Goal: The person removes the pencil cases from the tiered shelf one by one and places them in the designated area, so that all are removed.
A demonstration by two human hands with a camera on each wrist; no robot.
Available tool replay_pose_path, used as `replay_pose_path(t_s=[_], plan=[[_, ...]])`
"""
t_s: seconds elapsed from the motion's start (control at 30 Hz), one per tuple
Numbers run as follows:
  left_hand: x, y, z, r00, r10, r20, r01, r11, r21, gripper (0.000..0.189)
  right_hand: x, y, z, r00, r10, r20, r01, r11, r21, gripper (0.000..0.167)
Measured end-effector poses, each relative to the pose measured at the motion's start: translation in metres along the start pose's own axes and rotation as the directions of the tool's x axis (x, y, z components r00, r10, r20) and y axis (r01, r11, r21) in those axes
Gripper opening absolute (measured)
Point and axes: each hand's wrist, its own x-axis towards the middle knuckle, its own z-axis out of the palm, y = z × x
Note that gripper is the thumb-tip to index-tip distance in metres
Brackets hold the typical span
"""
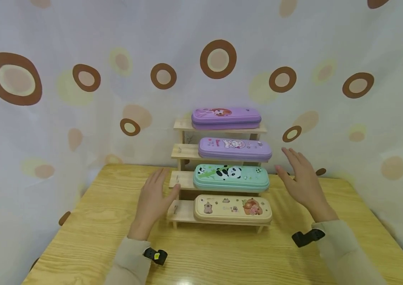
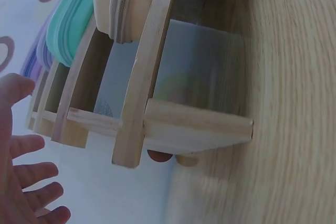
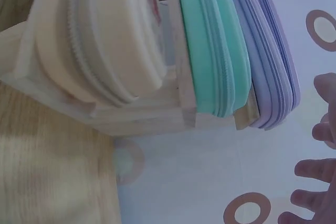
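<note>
A tiered wooden rack (image 1: 183, 180) holds zippered pencil cases, one per step. From top to bottom they are a purple case (image 1: 226, 118), a lilac case (image 1: 235, 149), a mint green panda case (image 1: 231, 177) and a cream case (image 1: 232, 208). My left hand (image 1: 154, 200) is at the rack's left side, fingers extended and thumb near the step ends, holding nothing. On the other side my right hand (image 1: 302, 184) is raised with fingers spread, a short gap from the ends of the cases. In the right wrist view the right fingers (image 3: 315, 169) appear apart from the cases.
The rack stands on a light wooden table (image 1: 90, 233), whose back edge meets a white curtain (image 1: 172, 31) printed with brown circles. Dark straps (image 1: 308, 237) circle both wrists over pale sleeves.
</note>
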Motion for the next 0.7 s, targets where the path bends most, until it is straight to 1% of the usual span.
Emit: replay_pose_path(t_s=[0.07, 0.13, 0.2, 0.33, 0.47, 0.5, 0.7], plan=[[0.002, 0.001, 0.002, 1.000, -0.023, -0.005, 0.023, 0.998, -0.059, 0.067, 0.009, -0.001, 0.000, 1.000, -0.017, -0.008, 0.017, 0.999, 0.034, 0.059], [0.004, 0.002, 0.005, 0.999, -0.048, -0.008, 0.046, 0.991, -0.122, 0.066, 0.018, -0.001, 0.000, 1.000, -0.015, -0.006, 0.015, 0.997, 0.075, 0.059], [0.005, 0.003, 0.008, 0.997, -0.079, -0.007, 0.076, 0.979, -0.186, 0.065, 0.026, -0.001, 0.000, 1.000, -0.008, 0.000, 0.008, 0.994, 0.106, 0.060], [0.005, 0.003, 0.014, 0.991, -0.131, -0.003, 0.124, 0.945, -0.301, 0.064, 0.042, -0.003, 0.000, 1.000, -0.008, 0.007, 0.007, 0.989, 0.148, 0.061], [0.006, 0.002, 0.020, 0.986, -0.166, -0.003, 0.150, 0.897, -0.415, 0.064, 0.055, -0.007, -0.001, 0.999, 0.009, 0.042, -0.015, 0.989, 0.145, 0.063], [0.006, 0.002, 0.022, 0.985, -0.173, -0.003, 0.153, 0.883, -0.444, 0.064, 0.059, -0.008, -0.001, 0.998, 0.020, 0.058, -0.029, 0.989, 0.144, 0.063], [0.009, 0.001, 0.029, 0.978, -0.208, 0.001, 0.170, 0.798, -0.578, 0.063, 0.081, -0.011, -0.002, 0.994, 0.023, 0.111, -0.043, 0.982, 0.182, 0.067]])
